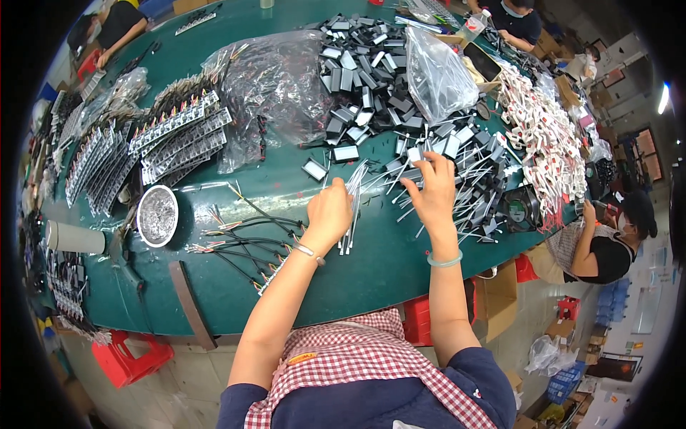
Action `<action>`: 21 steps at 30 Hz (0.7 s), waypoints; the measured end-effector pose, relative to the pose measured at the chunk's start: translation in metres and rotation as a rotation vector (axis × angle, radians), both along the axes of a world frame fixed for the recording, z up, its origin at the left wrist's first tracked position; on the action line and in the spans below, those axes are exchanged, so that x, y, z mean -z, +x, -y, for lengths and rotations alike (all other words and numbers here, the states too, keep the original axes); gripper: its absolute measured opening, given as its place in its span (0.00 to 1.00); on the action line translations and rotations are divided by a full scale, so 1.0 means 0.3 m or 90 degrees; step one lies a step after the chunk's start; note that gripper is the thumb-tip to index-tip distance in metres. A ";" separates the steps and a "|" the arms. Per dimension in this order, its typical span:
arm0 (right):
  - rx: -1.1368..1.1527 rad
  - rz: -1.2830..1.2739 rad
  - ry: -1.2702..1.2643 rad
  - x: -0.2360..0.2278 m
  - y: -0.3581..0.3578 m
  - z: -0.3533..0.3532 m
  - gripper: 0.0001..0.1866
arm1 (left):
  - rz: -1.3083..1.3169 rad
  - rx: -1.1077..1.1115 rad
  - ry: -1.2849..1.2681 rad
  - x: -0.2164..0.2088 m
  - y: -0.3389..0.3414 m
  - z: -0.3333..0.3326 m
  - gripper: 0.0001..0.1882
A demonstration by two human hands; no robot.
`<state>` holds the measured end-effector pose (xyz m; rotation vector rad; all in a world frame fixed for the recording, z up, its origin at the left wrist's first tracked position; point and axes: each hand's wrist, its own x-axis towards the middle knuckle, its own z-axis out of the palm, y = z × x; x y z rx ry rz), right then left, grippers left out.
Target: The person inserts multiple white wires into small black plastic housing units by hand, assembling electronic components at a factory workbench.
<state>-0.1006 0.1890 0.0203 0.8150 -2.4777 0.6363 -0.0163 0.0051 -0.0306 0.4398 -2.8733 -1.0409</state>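
My left hand is closed over the green table, its fingers curled; what they hold, if anything, is hidden. Right beside it lies a loose bundle of white cable ties. My right hand is at the near edge of the heap, thumb and forefinger apart, over more strewn cable ties. Small black rectangular housings with grey faces form the heap beyond both hands. Two single housings lie just past my left hand. Black cables with bared coloured wire ends spread by my left forearm.
Stacked circuit board strips and a white bowl are at left, near a pale cylindrical cup. A clear plastic bag lies behind. White wired connectors pile up at right. Other people sit around the table.
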 end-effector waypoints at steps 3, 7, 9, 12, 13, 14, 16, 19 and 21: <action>-0.132 0.018 -0.060 0.024 -0.042 0.134 0.18 | 0.006 -0.043 0.139 -0.031 0.012 0.033 0.10; -0.236 0.114 -0.014 0.102 -0.130 0.266 0.20 | -0.070 -0.082 0.351 -0.037 0.023 0.066 0.10; -0.230 0.118 0.043 0.130 -0.136 0.300 0.21 | -0.129 -0.076 0.427 -0.041 0.039 0.087 0.05; -0.235 0.100 0.060 0.135 -0.129 0.302 0.21 | -0.192 -0.115 0.760 -0.074 0.047 0.086 0.05; -0.240 0.092 0.051 0.128 -0.119 0.300 0.22 | -0.167 -0.121 0.792 -0.096 0.057 0.092 0.09; -0.241 0.093 0.051 0.121 -0.104 0.293 0.22 | -0.167 -0.122 0.792 -0.117 0.061 0.097 0.09; -0.182 0.377 -0.238 0.061 -0.048 0.276 0.23 | -0.189 -0.092 0.767 -0.154 0.071 0.102 0.15; -0.334 0.761 -0.670 0.012 0.021 0.225 0.21 | -0.184 -0.075 0.663 -0.203 0.088 0.092 0.16; -0.374 0.878 -0.833 -0.019 0.068 0.196 0.23 | -0.244 -0.074 0.563 -0.248 0.094 0.058 0.12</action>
